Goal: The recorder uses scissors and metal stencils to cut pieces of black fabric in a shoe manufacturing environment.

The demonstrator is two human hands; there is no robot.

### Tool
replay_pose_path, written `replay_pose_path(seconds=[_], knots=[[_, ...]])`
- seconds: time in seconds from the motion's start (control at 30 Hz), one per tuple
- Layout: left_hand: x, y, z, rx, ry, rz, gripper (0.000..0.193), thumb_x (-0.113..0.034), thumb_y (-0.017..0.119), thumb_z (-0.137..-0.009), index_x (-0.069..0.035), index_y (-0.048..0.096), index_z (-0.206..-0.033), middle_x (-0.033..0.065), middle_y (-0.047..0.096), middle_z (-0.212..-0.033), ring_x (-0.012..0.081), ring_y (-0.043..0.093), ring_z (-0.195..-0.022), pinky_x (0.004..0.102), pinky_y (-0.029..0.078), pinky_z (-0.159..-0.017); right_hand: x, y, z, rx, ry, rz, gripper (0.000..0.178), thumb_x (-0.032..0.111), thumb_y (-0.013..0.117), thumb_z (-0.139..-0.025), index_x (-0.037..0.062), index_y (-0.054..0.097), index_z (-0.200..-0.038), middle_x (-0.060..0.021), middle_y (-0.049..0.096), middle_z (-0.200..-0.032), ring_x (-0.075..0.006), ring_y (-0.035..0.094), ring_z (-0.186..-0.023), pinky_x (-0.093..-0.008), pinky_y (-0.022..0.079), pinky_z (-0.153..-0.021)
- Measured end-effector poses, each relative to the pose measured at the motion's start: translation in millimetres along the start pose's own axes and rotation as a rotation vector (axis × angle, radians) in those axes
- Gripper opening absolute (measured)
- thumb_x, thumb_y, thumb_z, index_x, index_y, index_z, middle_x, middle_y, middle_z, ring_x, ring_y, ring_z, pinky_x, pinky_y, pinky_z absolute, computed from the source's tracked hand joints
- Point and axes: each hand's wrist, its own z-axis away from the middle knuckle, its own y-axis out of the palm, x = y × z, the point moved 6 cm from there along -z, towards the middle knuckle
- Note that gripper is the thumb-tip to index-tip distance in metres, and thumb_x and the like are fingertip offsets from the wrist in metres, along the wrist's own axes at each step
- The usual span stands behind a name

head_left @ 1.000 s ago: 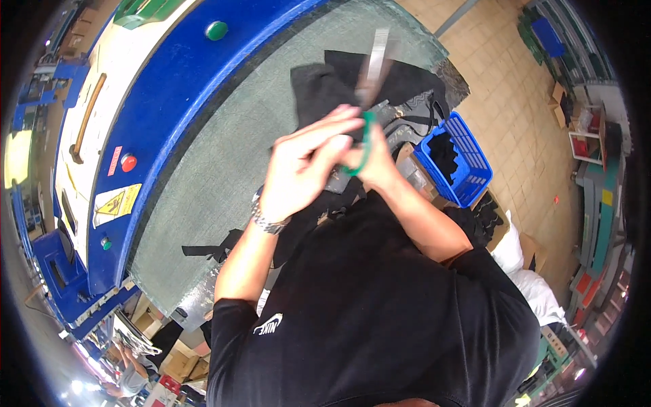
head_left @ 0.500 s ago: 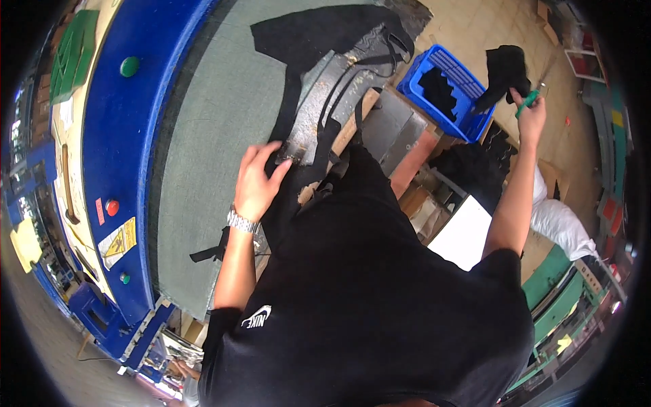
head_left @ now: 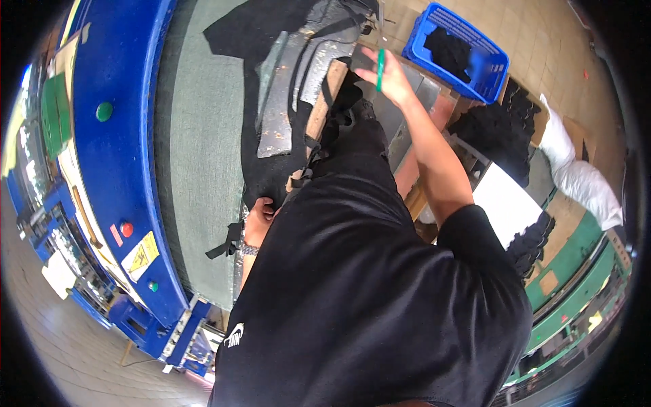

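Our right hand (head_left: 394, 83) splayed, green tool (head_left: 380, 68) apparently looped to free fingers; our left hand (head_left: 257, 224) touched cloth (head_left: 268, 176), grip unclear.

Best lane: green-grey tabletop (head_left: 196, 149), bare strip running top to bottom, left of centre. Blue machine beam (head_left: 119, 136) walls off its left side. Black fabric (head_left: 251, 30) pokes into it at the top; black strap (head_left: 224, 249) juts in at lower left.

Upper centre is cluttered: metal plate (head_left: 277, 115), wooden strip (head_left: 325, 102). Left hand (head_left: 258, 220) sits tight between tabletop and black shirt (head_left: 380, 271), which blocks lower centre. Right hand (head_left: 392, 80) plus green-handled tool (head_left: 380, 68) fill the spot just beside the blue basket (head_left: 475, 42). Basket's open on top, black pieces inside.
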Motion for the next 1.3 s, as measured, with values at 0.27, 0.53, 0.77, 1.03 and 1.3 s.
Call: replay_pose_path(seconds=[0.27, 0.53, 0.77, 1.03, 1.3], knots=[[-70, -33, 14, -0.03, 0.059, 0.364, 0.023, -0.014, 0.068, -0.095, -0.002, 0.064, -0.114, 0.0032, 0.068, -0.092, 0.01, 0.062, -0.083, 0.0249, 0.051, -0.076, -18, -10, 4, -0.178, -0.118, -0.172, 0.034, 0.014, 0.078, -0.086, 0.0084, 0.049, -0.103, -0.0112, 0.064, -0.128, -0.0153, 0.062, -0.1, -0.0328, 0.05, -0.09], [-167, 116, -98, 0.341, 0.454, 0.212, 0.034, -0.025, 0.071, -0.09, -0.001, 0.064, -0.114, 0.0167, 0.069, -0.107, 0.0279, 0.069, -0.098, 0.0339, 0.054, -0.088, -50, -72, 167, -0.529, 0.324, 0.062, 0.027, 0.023, 0.078, -0.088, 0.008, 0.055, -0.089, 0.0033, 0.056, -0.076, -0.0064, 0.051, -0.065, -0.0239, 0.042, -0.056], [-178, 241, -308, -0.039, 0.487, -0.54, 0.061, -0.032, 0.082, -0.075, 0.002, 0.057, -0.118, 0.0229, 0.061, -0.118, 0.0404, 0.057, -0.113, 0.0456, 0.049, -0.097, -142, -116, 307, -0.609, 0.601, 0.074, 0.028, 0.021, 0.077, -0.088, 0.0072, 0.052, -0.086, 0.0046, 0.05, -0.07, -0.006, 0.044, -0.062, -0.0248, 0.039, -0.055], [-94, 273, -398, 0.084, 0.143, -0.727, 0.034, -0.019, 0.061, -0.092, -0.003, 0.06, -0.123, 0.0235, 0.069, -0.106, 0.0415, 0.068, -0.094, 0.0501, 0.055, -0.086, -185, -136, 303, -0.505, 0.784, -0.056, 0.025, 0.017, 0.072, -0.092, 0.0092, 0.049, -0.089, 0.002, 0.061, -0.079, -0.005, 0.051, -0.06, -0.0225, 0.041, -0.053], [-270, 118, -177, 0.204, 0.465, -0.09, 0.026, -0.02, 0.057, -0.101, 0.001, 0.062, -0.115, 0.0148, 0.069, -0.087, 0.0128, 0.061, -0.075, 0.0314, 0.052, -0.073, -189, -191, 220, -0.364, 0.58, -0.011, 0.049, 0.018, 0.084, -0.08, 0.0019, 0.051, -0.113, -0.009, 0.061, -0.122, -0.0141, 0.056, -0.102, -0.0305, 0.047, -0.091]])
